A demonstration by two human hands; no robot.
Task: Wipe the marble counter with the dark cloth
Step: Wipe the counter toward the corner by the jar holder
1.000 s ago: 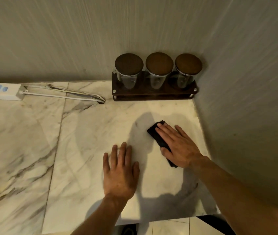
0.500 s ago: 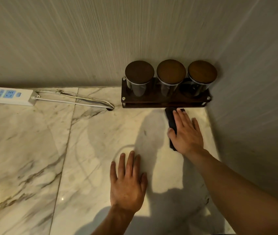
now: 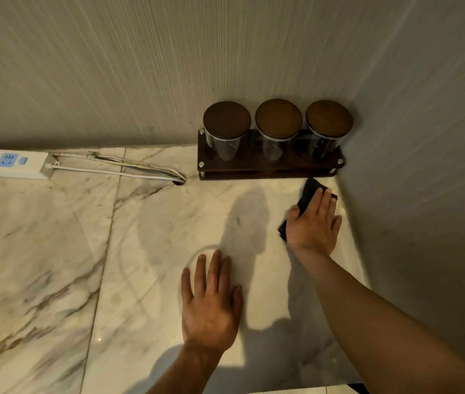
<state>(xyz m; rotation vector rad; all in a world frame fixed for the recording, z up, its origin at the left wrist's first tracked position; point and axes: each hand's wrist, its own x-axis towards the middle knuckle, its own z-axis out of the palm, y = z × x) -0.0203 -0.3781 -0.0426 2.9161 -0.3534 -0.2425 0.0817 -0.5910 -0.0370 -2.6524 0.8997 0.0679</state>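
The dark cloth [image 3: 308, 191] lies folded on the marble counter [image 3: 146, 251] near the right wall, just in front of the jar rack. My right hand [image 3: 313, 226] presses flat on top of it, fingers stretched forward, so only the cloth's far tip and left edge show. My left hand [image 3: 211, 302] rests palm down on the bare marble nearer to me, fingers spread, holding nothing.
A dark wooden rack [image 3: 269, 166] with three lidded glass jars [image 3: 278, 129] stands in the back right corner. A white power strip [image 3: 8, 163] and its cable [image 3: 129, 172] lie along the back wall at left. The right wall runs close beside the cloth.
My right hand has slid the cloth away from me and to the right, from mid-counter up to the rack and then toward the right wall. My left hand stays planted.
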